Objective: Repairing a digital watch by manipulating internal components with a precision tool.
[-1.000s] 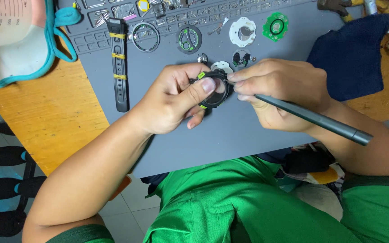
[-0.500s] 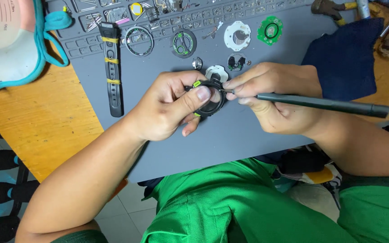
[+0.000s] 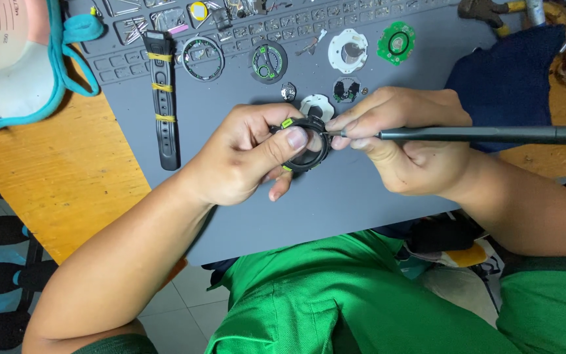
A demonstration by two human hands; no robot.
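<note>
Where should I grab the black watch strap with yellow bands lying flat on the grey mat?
Pinch the black watch strap with yellow bands across its narrow width, near the middle, coming straight down from above. It lies flat and lengthwise on the grey mat, with bare mat along both long edges for fingertips.

The watch case [image 3: 308, 145] is black with small lime-green accents. The screwdriver [image 3: 473, 135] is dark grey, nearly black. The work mat [image 3: 244, 196] is a flat slate grey, and the tabletop [image 3: 60, 170] beneath it is orange-yellow wood grain. The watch strap [image 3: 165, 98] is black with yellow bands across it. The circuit board [image 3: 396, 43] is bright green, the round plastic part [image 3: 348, 50] white. The cloth [image 3: 509, 78] is navy blue. The shirt [image 3: 335, 301] is vivid green.
</note>
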